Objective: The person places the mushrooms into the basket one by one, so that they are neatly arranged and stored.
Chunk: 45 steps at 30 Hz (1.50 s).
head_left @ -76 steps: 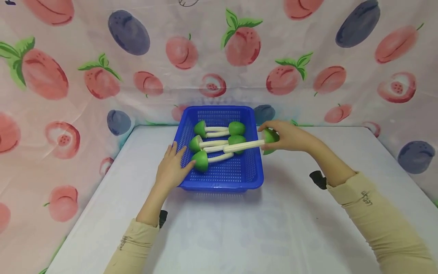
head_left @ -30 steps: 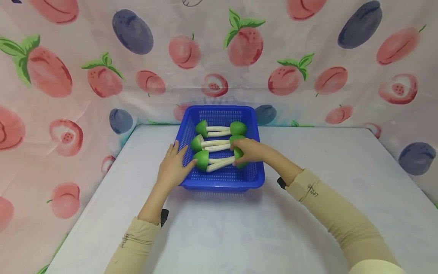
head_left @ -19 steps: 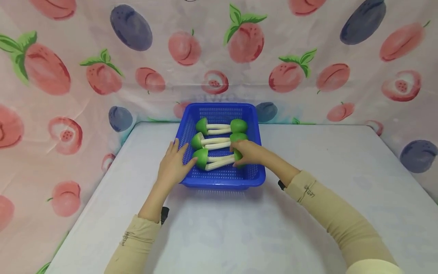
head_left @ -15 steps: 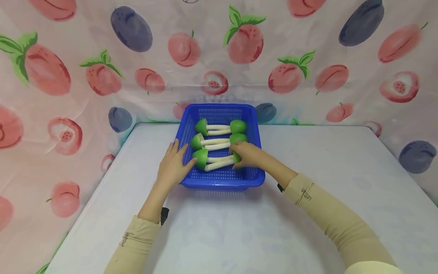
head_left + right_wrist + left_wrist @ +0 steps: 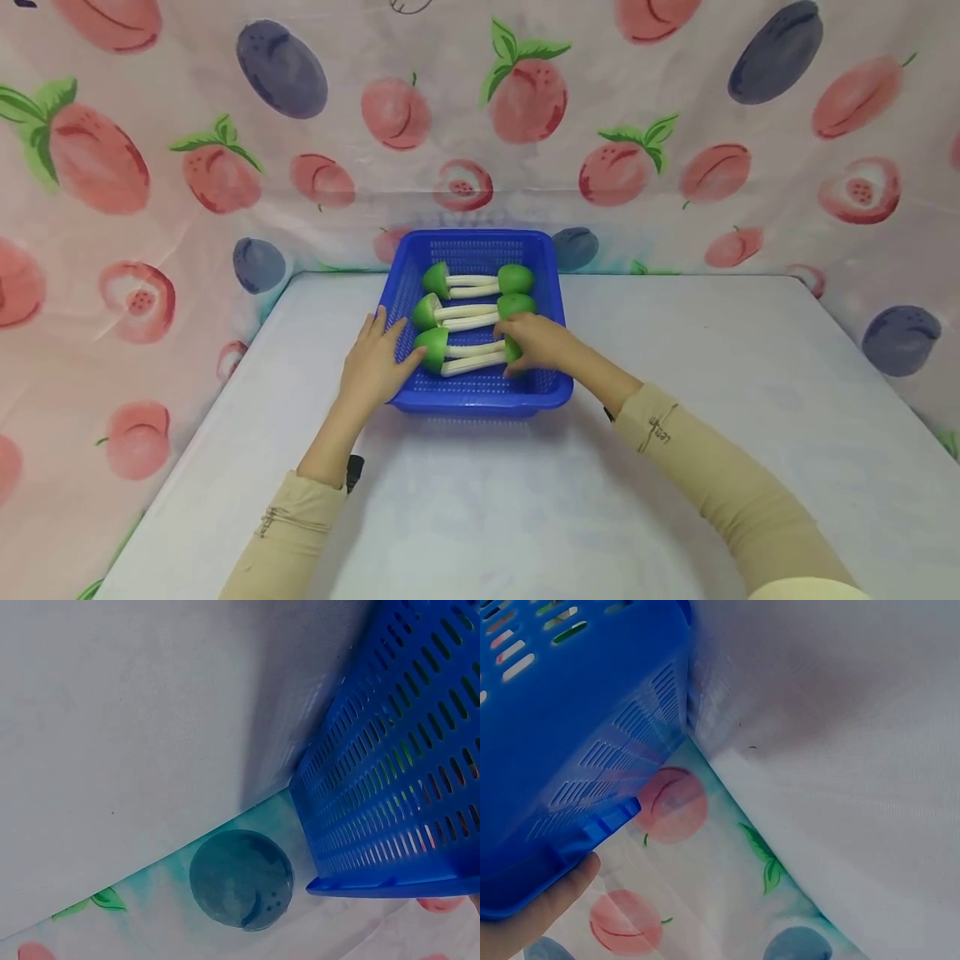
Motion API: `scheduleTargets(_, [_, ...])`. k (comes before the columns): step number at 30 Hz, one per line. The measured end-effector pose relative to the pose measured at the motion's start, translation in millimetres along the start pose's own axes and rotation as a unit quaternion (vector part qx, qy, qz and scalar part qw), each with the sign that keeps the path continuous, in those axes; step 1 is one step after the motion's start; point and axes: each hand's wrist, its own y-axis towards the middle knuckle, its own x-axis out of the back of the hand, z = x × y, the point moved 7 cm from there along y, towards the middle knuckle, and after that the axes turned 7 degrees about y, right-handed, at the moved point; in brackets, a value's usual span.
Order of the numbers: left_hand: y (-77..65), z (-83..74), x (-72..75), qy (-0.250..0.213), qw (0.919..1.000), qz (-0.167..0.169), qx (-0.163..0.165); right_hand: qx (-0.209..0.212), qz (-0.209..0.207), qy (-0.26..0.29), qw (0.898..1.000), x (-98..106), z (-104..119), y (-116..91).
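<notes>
A blue perforated basket (image 5: pixel 480 406) holds several green-capped mushrooms with long white stems, laid in three crosswise rows with caps at both ends. My left hand (image 5: pixel 372 367) rests on the basket's left rim, fingers spread, its thumb against the left cap of the front mushroom (image 5: pixel 432 350). In the left wrist view one straight finger (image 5: pixel 562 889) lies along the rim. My right hand (image 5: pixel 542 343) reaches over the right rim and pinches the right cap of another front-row mushroom (image 5: pixel 513 352), partly hidden by the fingers. The right wrist view shows only the basket's outer wall (image 5: pixel 390 787).
The basket stands on a white table (image 5: pixel 480 500) near its back edge. Behind and to the left hangs a cloth (image 5: pixel 465 108) printed with peaches and plums. The middle row (image 5: pixel 468 312) and back row (image 5: pixel 474 282) of mushrooms lie behind the front one.
My right hand has brought a mushroom from the right rim into the front row. It has since shifted slightly nearer the basket's front. My left hand stays on the rim.
</notes>
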Motion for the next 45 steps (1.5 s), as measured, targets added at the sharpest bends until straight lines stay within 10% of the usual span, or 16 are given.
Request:
scheduleTargets(7, [0.2,-0.8,0.3,-0.003,1.0,0.004,0.001,0.007,0.006,-0.011,1.0,1.7,0.4,-0.7])
scheduleTargets(16, [1.7,1.4,0.4,0.004,1.0,0.004,-0.002,0.024,-0.067,0.141,0.987,12.9,-5.5,0.4])
scheduleTargets(45, [-1.0,1.2,2.5,-0.016,0.9998,-0.006,0.004,0.032,-0.121,0.199,0.972,17.3,-8.6,-3.5])
